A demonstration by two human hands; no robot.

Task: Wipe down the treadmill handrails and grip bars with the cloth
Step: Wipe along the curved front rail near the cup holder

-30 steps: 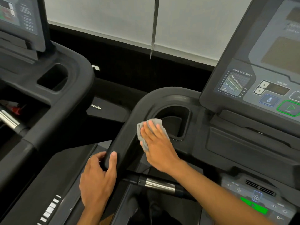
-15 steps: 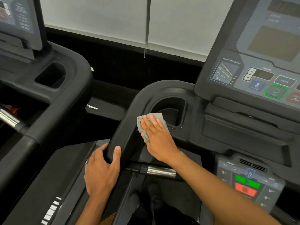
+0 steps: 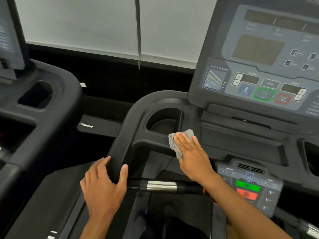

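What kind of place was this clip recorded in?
Probably a gym: a black treadmill with a grey push-button console, a second black treadmill close beside it, and a black grip bar with a chrome pulse sensor.

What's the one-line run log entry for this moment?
right hand: presses cloth flat on ledge by cup holder | left hand: holds handrail | grip bar: no cloth on it

Head camera looks down, close, over the treadmill console [image 3: 259, 66] and handrail [image 3: 131, 135].
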